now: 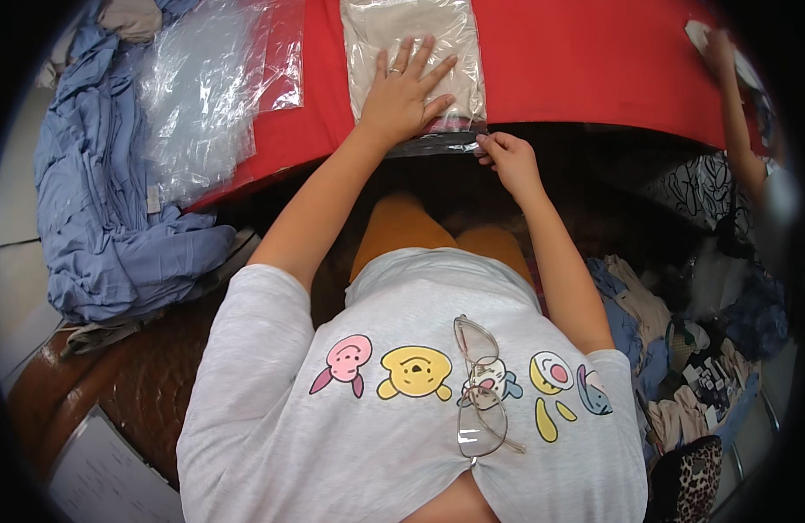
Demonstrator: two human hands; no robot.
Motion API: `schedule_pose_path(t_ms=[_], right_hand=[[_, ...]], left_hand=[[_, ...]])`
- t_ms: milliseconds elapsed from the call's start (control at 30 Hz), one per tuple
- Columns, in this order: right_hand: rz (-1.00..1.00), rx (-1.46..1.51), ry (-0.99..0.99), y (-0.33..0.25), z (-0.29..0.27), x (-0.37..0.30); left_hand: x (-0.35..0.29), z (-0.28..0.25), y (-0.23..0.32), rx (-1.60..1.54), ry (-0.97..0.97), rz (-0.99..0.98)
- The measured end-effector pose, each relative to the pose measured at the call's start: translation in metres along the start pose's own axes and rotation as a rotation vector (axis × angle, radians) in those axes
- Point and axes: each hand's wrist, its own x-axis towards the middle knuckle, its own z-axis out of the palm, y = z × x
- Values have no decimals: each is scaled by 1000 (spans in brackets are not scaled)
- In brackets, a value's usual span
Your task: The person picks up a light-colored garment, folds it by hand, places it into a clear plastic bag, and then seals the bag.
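Note:
A folded beige garment in a clear plastic bag (pixel 368 30) lies on the red-covered table (pixel 577 61), its near end reaching over the table edge. My left hand (pixel 407 96) rests flat on the bag with its fingers spread, a ring on one finger. At the bag's near right corner, my right hand (pixel 509 159) pinches the clear flap (pixel 433 142) between thumb and fingers. The flap hangs just past the table edge, towards me.
A stack of clear plastic bags (pixel 202 87) lies on the table to the left, beside a heap of blue garments (pixel 106 192). Piled clothes (pixel 708 383) are at the lower right. Another person's arm (pixel 738 113) reaches onto the table at the far right, holding pale cloth.

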Motion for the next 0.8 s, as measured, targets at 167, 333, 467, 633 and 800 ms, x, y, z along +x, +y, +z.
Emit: schedule_pose_path(t_ms=[167,333,467,633,800], right_hand=[[238,284,-139,0,-2,-7],[-222,-260,150,-4,-23,-28],[-773,-648,257,-25,-16,-46],[-1087,-898,148,-31,10,-14],[-1106,-936,131,-33,9,6]], left_hand=[[-3,10,-4,-15,97,-47],[-25,-51,17,-205,145,20],[-110,-72,23,-239,68,-135],[-142,-60,28,-145,128,-193],[-125,-41,5,-90,123,-145]])
